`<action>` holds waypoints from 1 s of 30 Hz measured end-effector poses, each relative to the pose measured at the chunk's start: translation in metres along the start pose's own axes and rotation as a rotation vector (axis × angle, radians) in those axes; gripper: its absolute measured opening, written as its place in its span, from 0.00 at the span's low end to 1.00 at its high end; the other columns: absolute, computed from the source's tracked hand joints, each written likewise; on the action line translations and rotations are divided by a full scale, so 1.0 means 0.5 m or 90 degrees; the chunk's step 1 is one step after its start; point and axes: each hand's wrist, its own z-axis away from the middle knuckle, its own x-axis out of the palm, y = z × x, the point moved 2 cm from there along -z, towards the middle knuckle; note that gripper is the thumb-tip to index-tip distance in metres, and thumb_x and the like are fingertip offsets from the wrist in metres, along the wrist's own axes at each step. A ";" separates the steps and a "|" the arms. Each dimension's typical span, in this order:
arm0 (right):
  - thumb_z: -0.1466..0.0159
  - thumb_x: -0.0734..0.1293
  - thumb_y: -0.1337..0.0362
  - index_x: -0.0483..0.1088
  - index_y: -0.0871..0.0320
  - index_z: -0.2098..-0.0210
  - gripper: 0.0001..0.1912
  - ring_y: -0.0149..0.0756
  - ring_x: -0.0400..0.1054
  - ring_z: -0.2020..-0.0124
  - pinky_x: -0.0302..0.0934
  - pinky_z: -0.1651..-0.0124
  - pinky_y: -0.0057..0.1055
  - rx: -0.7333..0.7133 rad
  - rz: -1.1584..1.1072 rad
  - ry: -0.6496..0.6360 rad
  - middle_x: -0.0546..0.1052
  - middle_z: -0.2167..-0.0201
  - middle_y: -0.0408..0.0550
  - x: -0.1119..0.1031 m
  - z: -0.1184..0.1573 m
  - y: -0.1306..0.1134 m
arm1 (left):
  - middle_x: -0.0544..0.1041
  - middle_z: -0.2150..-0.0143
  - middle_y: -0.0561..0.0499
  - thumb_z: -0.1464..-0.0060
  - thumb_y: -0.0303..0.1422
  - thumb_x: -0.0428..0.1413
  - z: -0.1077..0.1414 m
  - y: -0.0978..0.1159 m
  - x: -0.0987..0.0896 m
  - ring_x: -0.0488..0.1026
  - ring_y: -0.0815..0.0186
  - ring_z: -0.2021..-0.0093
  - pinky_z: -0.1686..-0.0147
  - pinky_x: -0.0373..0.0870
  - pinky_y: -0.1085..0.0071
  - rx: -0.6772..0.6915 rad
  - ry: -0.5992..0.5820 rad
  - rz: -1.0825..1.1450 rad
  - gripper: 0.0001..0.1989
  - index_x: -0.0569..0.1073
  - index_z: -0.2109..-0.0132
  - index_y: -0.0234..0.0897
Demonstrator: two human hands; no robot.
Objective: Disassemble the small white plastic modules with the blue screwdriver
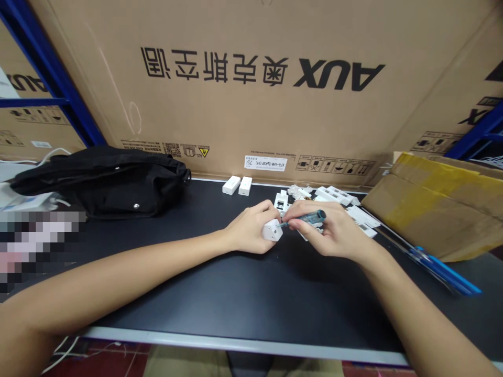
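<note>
Over the middle of the black table, my left hand is closed around a small white plastic block, one end of which faces me. My right hand grips a screwdriver with a translucent blue handle. Its thin shaft runs leftward, and the tip is at the end of the white block; whether it sits in a screw or a slot is too small to tell. Just behind my hands lie white plastic parts, partly covered by my right hand.
Two white boxes stand at the back against a large cardboard carton. A black bag lies at the left. More white pieces are scattered back right, beside a taped cardboard box and a blue tool.
</note>
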 end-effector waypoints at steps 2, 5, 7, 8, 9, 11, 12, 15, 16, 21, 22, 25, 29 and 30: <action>0.33 0.64 0.66 0.73 0.57 0.61 0.06 0.35 0.73 0.67 0.65 0.62 0.31 -0.020 0.019 0.007 0.80 0.66 0.48 0.000 0.000 -0.002 | 0.68 0.58 0.48 0.52 0.30 0.57 0.000 -0.001 0.001 0.71 0.65 0.63 0.61 0.72 0.69 0.005 -0.001 -0.001 0.13 0.72 0.57 0.38; 0.33 0.64 0.67 0.73 0.57 0.62 0.05 0.35 0.74 0.67 0.66 0.62 0.32 -0.066 0.038 0.020 0.80 0.66 0.48 0.000 0.001 -0.005 | 0.68 0.59 0.49 0.53 0.30 0.56 -0.001 -0.002 0.003 0.71 0.65 0.64 0.61 0.71 0.70 0.011 0.006 -0.006 0.12 0.71 0.58 0.38; 0.33 0.64 0.68 0.73 0.58 0.62 0.05 0.35 0.74 0.67 0.66 0.62 0.32 -0.094 0.045 0.029 0.80 0.67 0.48 0.000 0.001 -0.008 | 0.69 0.59 0.49 0.53 0.30 0.56 -0.002 -0.002 0.004 0.71 0.66 0.64 0.62 0.71 0.70 0.012 0.011 -0.012 0.12 0.71 0.58 0.38; 0.33 0.64 0.68 0.73 0.59 0.62 0.05 0.35 0.74 0.67 0.66 0.62 0.32 -0.103 0.049 0.031 0.80 0.67 0.49 0.000 0.001 -0.009 | 0.69 0.59 0.49 0.53 0.30 0.56 -0.002 -0.002 0.003 0.71 0.66 0.64 0.62 0.71 0.70 0.012 0.013 -0.016 0.12 0.71 0.58 0.38; 0.34 0.64 0.69 0.72 0.59 0.62 0.04 0.35 0.74 0.66 0.66 0.62 0.32 -0.110 0.053 0.032 0.80 0.67 0.49 0.001 0.001 -0.010 | 0.69 0.58 0.49 0.53 0.30 0.56 -0.002 -0.001 0.003 0.71 0.66 0.64 0.62 0.70 0.70 0.012 0.016 -0.021 0.12 0.70 0.58 0.38; 0.34 0.65 0.70 0.72 0.60 0.61 0.04 0.36 0.74 0.66 0.66 0.62 0.32 -0.126 0.059 0.036 0.80 0.67 0.50 0.002 0.001 -0.012 | 0.70 0.60 0.50 0.52 0.30 0.56 -0.002 0.001 0.001 0.71 0.66 0.64 0.64 0.69 0.71 0.018 0.022 -0.033 0.11 0.70 0.59 0.38; 0.34 0.65 0.70 0.72 0.60 0.60 0.04 0.36 0.74 0.66 0.66 0.62 0.32 -0.133 0.061 0.039 0.80 0.66 0.50 0.003 0.000 -0.013 | 0.71 0.61 0.50 0.52 0.30 0.55 -0.002 0.002 0.000 0.71 0.66 0.65 0.65 0.69 0.71 0.022 0.024 -0.040 0.10 0.70 0.60 0.38; 0.34 0.65 0.71 0.72 0.60 0.59 0.05 0.36 0.74 0.65 0.67 0.62 0.32 -0.149 0.059 0.036 0.80 0.66 0.51 0.006 -0.002 -0.016 | 0.71 0.66 0.52 0.52 0.29 0.54 -0.002 0.004 0.000 0.71 0.66 0.67 0.67 0.66 0.72 0.032 0.022 -0.056 0.06 0.68 0.63 0.38; 0.35 0.65 0.71 0.72 0.61 0.59 0.05 0.36 0.74 0.66 0.67 0.62 0.32 -0.151 0.057 0.032 0.80 0.66 0.51 0.007 -0.002 -0.016 | 0.71 0.68 0.53 0.52 0.28 0.54 -0.002 0.003 0.001 0.71 0.66 0.68 0.68 0.66 0.72 0.032 0.020 -0.058 0.05 0.68 0.64 0.37; 0.35 0.65 0.70 0.73 0.61 0.60 0.05 0.37 0.75 0.65 0.67 0.62 0.32 -0.124 0.033 0.029 0.80 0.65 0.52 0.007 -0.002 -0.017 | 0.72 0.72 0.55 0.51 0.28 0.54 -0.002 0.003 0.003 0.72 0.67 0.70 0.69 0.64 0.73 0.027 0.018 -0.066 0.02 0.66 0.67 0.37; 0.35 0.66 0.70 0.74 0.60 0.61 0.05 0.36 0.75 0.66 0.67 0.62 0.32 -0.101 0.025 0.031 0.80 0.66 0.50 0.006 -0.001 -0.015 | 0.72 0.72 0.55 0.51 0.28 0.54 -0.002 0.004 0.003 0.72 0.67 0.71 0.70 0.64 0.73 0.030 0.024 -0.065 0.03 0.66 0.68 0.37; 0.36 0.67 0.68 0.75 0.58 0.62 0.05 0.33 0.74 0.70 0.67 0.65 0.29 -0.010 -0.016 0.034 0.80 0.70 0.45 -0.001 0.003 -0.004 | 0.74 0.69 0.54 0.52 0.28 0.56 0.000 0.009 -0.001 0.73 0.68 0.69 0.71 0.63 0.73 0.042 0.039 -0.054 0.05 0.68 0.65 0.38; 0.36 0.67 0.67 0.74 0.55 0.62 0.04 0.31 0.76 0.71 0.68 0.69 0.25 0.089 -0.112 0.044 0.79 0.72 0.42 -0.012 0.009 0.008 | 0.76 0.68 0.55 0.48 0.33 0.59 0.003 0.015 -0.003 0.74 0.68 0.69 0.70 0.65 0.74 0.016 0.043 -0.028 0.09 0.69 0.60 0.39; 0.35 0.67 0.67 0.74 0.55 0.62 0.03 0.31 0.76 0.71 0.68 0.70 0.24 0.110 -0.134 0.049 0.79 0.71 0.42 -0.015 0.010 0.009 | 0.76 0.68 0.55 0.47 0.35 0.59 0.004 0.016 -0.004 0.74 0.68 0.70 0.70 0.65 0.74 0.003 0.048 -0.016 0.10 0.69 0.59 0.39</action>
